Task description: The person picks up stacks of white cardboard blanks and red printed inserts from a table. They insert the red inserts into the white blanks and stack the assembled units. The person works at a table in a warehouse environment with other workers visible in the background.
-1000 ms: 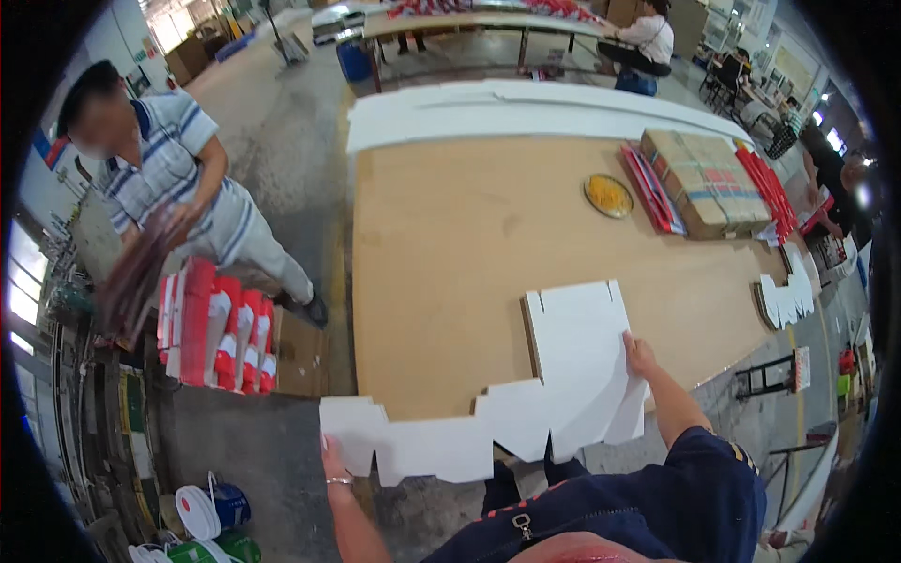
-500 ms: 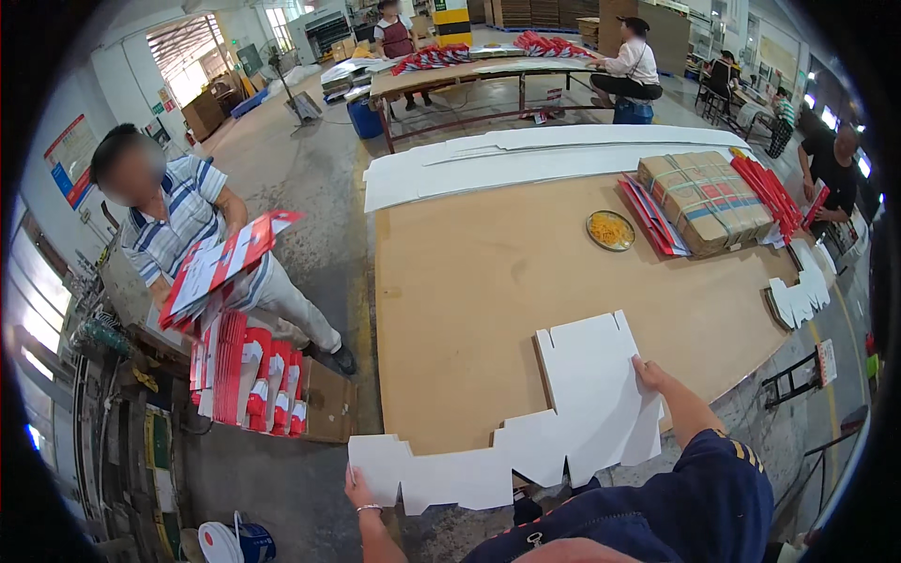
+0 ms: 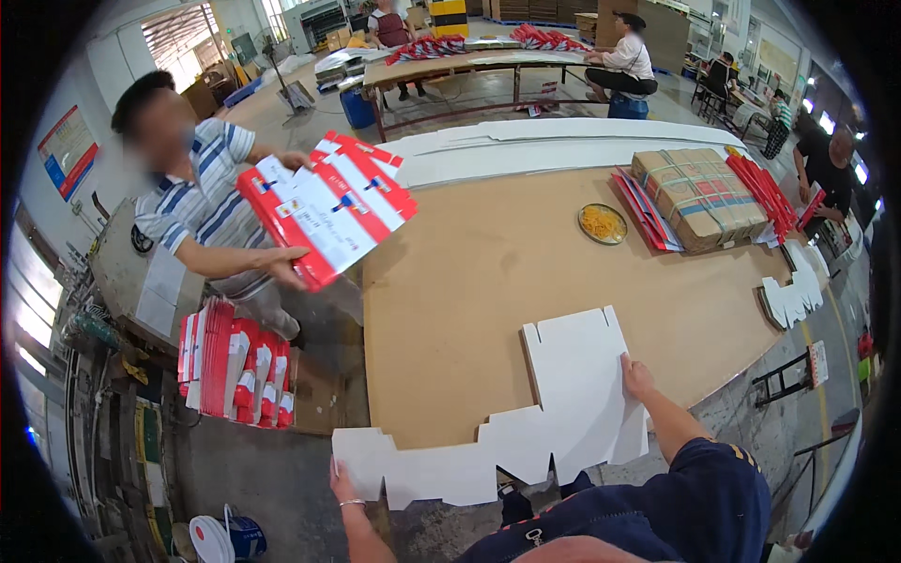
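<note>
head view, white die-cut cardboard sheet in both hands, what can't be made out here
- White die-cut cardboard sheet: its underside is hidden, head view.
- Left hand: fingers tucked behind the sheet's corner.
- Right hand: palm hidden, pressed flat on the sheet.
- Round yellow-filled dish: contents too small to identify.

Worktable (image 3: 488, 253): flat die-cut carton blank (image 3: 526, 413) lies across the near edge, its left part overhanging past the near left corner. Left hand (image 3: 343, 484) at the blank's overhanging left end; right hand (image 3: 636, 375) on the blank's right edge. Round dish (image 3: 603, 223) towards the far right of the table; strapped bundle (image 3: 699, 195) just right of it, near the far right corner, with flat sheets on either side of it. Loose cut blanks (image 3: 793, 296) at the right edge. Long sheets (image 3: 563, 145) along the far edge. A co-worker stands off the left edge, holding a stack of printed cartons (image 3: 328, 206) over the far left corner. Upright carton stack (image 3: 235, 361) on the floor left of the table. Second table (image 3: 469, 61) behind, well apart.
</note>
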Available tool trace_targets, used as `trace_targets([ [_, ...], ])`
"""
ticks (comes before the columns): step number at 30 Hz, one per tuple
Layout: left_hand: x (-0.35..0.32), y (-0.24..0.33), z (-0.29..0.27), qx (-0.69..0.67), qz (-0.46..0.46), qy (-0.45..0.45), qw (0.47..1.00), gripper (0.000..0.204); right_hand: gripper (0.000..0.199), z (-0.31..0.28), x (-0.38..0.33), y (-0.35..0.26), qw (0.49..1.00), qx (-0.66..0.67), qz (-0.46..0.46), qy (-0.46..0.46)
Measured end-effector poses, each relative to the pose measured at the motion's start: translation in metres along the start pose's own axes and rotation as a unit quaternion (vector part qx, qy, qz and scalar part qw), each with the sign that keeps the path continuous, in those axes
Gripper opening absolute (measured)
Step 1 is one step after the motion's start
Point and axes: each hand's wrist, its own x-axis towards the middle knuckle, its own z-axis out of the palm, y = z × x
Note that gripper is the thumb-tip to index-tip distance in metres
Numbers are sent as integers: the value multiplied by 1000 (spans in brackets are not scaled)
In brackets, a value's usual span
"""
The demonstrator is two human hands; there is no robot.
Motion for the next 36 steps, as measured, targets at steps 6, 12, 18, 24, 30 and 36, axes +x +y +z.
trace_targets([
  [6, 3, -4, -19, -140, -231, -137, 953, 54, 79, -7, -2, -6, 999, -34, -17, -28],
  [12, -5, -21, -21, -206, -189, -171, 945, 51, 79, -6, 15, 7, 995, -43, -72, -51],
  [18, -1, -20, -23, -202, -192, -180, 943, 52, 79, 3, 13, 11, 998, -22, -63, 2],
  [24, 2, -17, -28, -207, -211, -186, 937, 51, 77, 0, 10, 1, 998, -17, -58, -9],
  [30, -1, -7, -16, -226, -205, -179, 935, 44, 79, 2, 10, 7, 998, -41, -53, 9],
  [36, 4, 7, -14, -178, -248, -135, 943, 51, 79, 0, -11, 9, 1000, -8, -19, -14],
])
